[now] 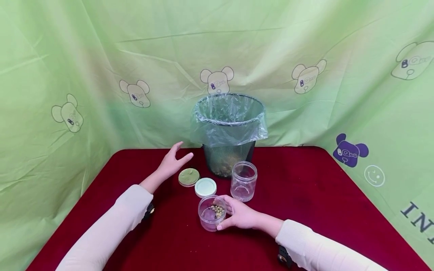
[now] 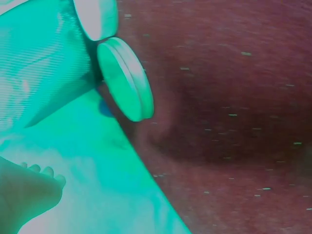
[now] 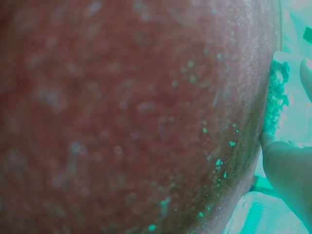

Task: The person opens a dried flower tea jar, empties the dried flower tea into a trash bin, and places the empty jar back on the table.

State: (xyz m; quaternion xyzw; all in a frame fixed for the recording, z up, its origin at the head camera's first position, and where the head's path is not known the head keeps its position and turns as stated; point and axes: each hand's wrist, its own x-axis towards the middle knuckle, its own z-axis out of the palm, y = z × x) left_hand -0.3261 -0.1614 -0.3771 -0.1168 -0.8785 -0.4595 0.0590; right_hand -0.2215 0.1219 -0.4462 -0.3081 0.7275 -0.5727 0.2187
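Note:
My right hand grips a short clear plastic jar from its right side, thumb in front and fingers behind. Inside the jar, small yellowish-brown dried pieces lie heaped toward the right. In the right wrist view, part of that jar shows at the right edge beside the hand. My left hand, thumb and fingers spread, holds nothing above the far left of the table. Nearest to it is a round lid with a dull green top; a pale lid lies beside that one.
A taller clear jar stands right of the lids. Behind it is a mesh waste bin with a clear plastic liner, some bits at its bottom. Tiny crumbs dot the red tablecloth. A green printed curtain encloses the table.

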